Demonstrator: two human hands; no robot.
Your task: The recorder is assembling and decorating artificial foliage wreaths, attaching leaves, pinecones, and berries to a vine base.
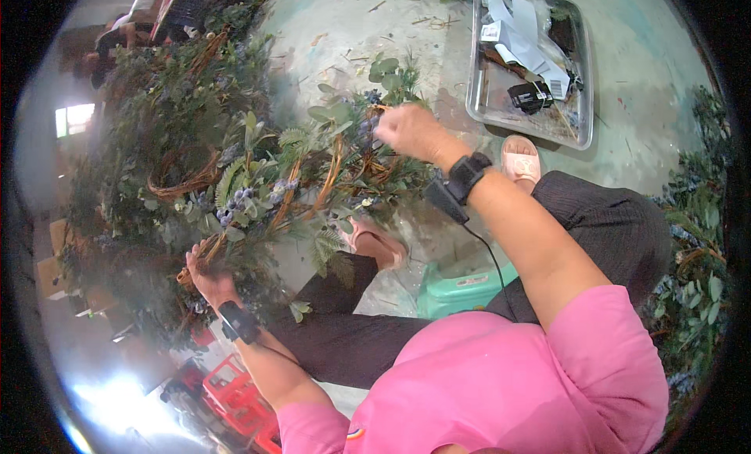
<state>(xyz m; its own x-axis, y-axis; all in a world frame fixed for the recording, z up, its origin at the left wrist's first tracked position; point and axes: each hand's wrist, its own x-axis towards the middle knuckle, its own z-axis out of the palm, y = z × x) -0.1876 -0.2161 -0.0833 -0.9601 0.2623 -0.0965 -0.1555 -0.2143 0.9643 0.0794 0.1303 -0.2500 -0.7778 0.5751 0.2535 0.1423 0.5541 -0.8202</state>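
Observation:
A wreath [291, 189] of brown twigs, green leaves, fern fronds and blue berries is held up in front of my knees. My left hand [211, 280] is wrapped round its twig base at the lower left end. My right hand [416, 133] is closed at the wreath's upper right side, beside blue berries [372, 99] and rounded leaves. Whatever its fingers may hold is hidden, and the hand is slightly blurred. A thin brown strand shows by its fingertips.
Piled wreaths and greenery [156, 102] fill the left; more greenery [696, 243] stands right. A clear plastic bin [585, 109] holds paper strips and tags. Below me are a mint-green stool [454, 293] and red plastic crate [235, 391]. Another person [125, 33] is at far left.

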